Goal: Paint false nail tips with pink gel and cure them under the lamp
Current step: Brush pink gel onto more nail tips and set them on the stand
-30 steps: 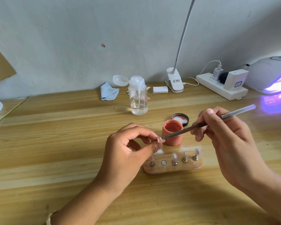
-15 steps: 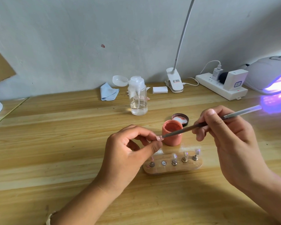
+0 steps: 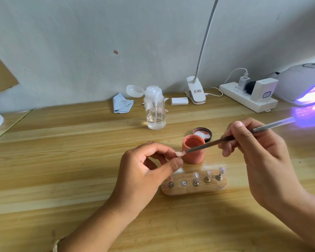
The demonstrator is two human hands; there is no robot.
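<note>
Nail tip point(image 3: 179, 153), pinched in left hand point(image 3: 144, 171) beside gel pot point(image 3: 194, 156), is risking finger smudges; right hand point(image 3: 262, 160) is gripping brush point(image 3: 207, 144).

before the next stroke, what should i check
1. Grip on tip by left hand: ok, pinched.
2. Contact of brush, in right hand, with tip: ok.
3. Open gel pot, lid off behind it: ok.
4. Lit lamp: ok.
5. Bare post on holder for the tip: ok.
6. Even coat on tip: cannot tell, too small.
</note>
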